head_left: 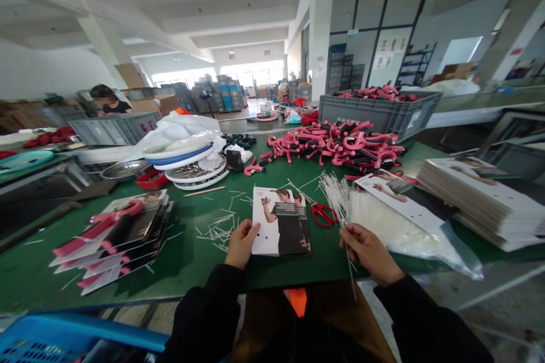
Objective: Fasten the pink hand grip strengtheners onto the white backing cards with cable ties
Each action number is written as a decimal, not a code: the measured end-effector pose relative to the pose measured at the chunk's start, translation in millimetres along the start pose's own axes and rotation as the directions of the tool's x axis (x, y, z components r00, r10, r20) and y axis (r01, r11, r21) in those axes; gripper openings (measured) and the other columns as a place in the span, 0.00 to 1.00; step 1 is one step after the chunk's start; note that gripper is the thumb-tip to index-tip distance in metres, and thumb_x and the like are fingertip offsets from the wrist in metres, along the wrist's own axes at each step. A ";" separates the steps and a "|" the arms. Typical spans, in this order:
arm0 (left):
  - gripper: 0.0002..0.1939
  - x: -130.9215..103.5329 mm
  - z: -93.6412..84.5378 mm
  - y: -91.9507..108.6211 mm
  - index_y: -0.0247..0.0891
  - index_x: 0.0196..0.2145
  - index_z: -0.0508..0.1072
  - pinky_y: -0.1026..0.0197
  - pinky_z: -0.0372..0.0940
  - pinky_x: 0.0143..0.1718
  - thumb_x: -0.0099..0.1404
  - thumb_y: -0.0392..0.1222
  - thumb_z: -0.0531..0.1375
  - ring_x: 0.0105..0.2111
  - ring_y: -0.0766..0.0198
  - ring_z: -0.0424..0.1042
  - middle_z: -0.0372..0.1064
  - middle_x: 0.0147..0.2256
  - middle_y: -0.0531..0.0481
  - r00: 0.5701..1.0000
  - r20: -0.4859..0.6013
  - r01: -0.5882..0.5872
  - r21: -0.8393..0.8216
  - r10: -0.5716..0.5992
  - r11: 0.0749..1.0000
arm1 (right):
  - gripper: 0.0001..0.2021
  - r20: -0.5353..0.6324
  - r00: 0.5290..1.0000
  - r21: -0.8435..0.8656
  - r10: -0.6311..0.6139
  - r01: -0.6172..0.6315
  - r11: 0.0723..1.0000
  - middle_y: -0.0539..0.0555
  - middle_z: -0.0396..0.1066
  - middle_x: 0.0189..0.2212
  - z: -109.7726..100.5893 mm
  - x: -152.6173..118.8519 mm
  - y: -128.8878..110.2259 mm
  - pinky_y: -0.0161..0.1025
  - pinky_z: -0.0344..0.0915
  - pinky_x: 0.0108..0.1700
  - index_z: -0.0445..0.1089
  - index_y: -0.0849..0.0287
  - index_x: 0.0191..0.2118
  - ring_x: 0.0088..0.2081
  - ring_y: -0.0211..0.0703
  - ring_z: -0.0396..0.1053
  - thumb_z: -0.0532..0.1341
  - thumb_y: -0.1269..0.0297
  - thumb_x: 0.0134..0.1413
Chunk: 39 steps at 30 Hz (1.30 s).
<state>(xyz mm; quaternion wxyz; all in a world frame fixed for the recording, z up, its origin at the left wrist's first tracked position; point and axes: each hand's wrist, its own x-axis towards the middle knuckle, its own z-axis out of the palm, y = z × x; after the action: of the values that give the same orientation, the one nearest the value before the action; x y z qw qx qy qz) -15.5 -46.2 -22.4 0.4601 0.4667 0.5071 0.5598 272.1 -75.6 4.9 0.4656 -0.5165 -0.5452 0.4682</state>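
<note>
My left hand (243,244) pinches the left edge of a printed cardboard card (266,227), which lies with at least one more card at the front of the green table. My right hand (368,249) is closed on a thin white cable tie (352,272) that points down past the table's edge. Just above that hand, a bundle of white cable ties (336,195) sticks up beside a clear plastic bag (400,229) of more ties. Red-handled scissors (324,215) lie between the card and the bundle.
Packed cards with pink-and-black hand grips (114,227) are stacked at left. Cut tie ends (218,229) litter the table (191,278). Behind are a heap of hand grips (332,144) and a grey crate (378,113). A card stack (489,198) stands right. Another person (110,103) is far left.
</note>
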 end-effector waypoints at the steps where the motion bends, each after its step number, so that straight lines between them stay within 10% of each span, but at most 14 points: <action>1: 0.19 0.2 0.2 -0.1 0.38 0.21 0.59 0.69 0.52 0.18 0.50 0.53 0.62 0.16 0.72 0.58 0.59 0.16 0.60 1.000 0.002 0.000 0.008 0.000 1.000 | 0.22 -0.003 1.000 -0.001 -0.002 0.002 1.000 0.47 0.65 0.21 0.0 -0.1 -1.7 0.29 0.45 0.15 0.61 0.59 0.27 0.15 0.28 0.53 0.58 0.42 0.44; 27: 0.17 0.5 -0.4 6.8 0.38 0.27 0.64 0.68 0.58 0.21 0.50 0.54 0.62 0.19 0.70 0.62 0.63 0.20 0.59 0.993 0.064 0.103 -0.075 -0.098 0.992 | 0.16 -0.007 0.997 -0.125 -0.075 0.073 0.989 0.45 0.63 0.19 12.9 1.1 -5.3 0.30 0.52 0.18 0.62 0.57 0.27 0.15 0.30 0.55 0.56 0.48 0.50; 39: 0.29 -21.5 -5.6 22.0 0.43 0.45 0.63 0.67 0.58 0.17 0.46 0.51 0.65 0.22 0.61 0.71 0.72 0.29 0.50 0.830 0.334 0.457 0.049 -0.446 0.888 | 0.17 -0.064 0.998 0.180 0.007 0.005 0.984 0.46 0.63 0.18 26.3 15.1 -21.1 0.27 0.54 0.14 0.62 0.57 0.27 0.20 0.34 0.62 0.60 0.48 0.47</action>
<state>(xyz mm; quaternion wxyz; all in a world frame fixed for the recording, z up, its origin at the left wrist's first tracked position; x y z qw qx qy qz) -18.9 -69.6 -2.0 0.6666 0.4145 0.5074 0.3557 242.9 -61.9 22.8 0.5274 -0.4875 -0.4851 0.4988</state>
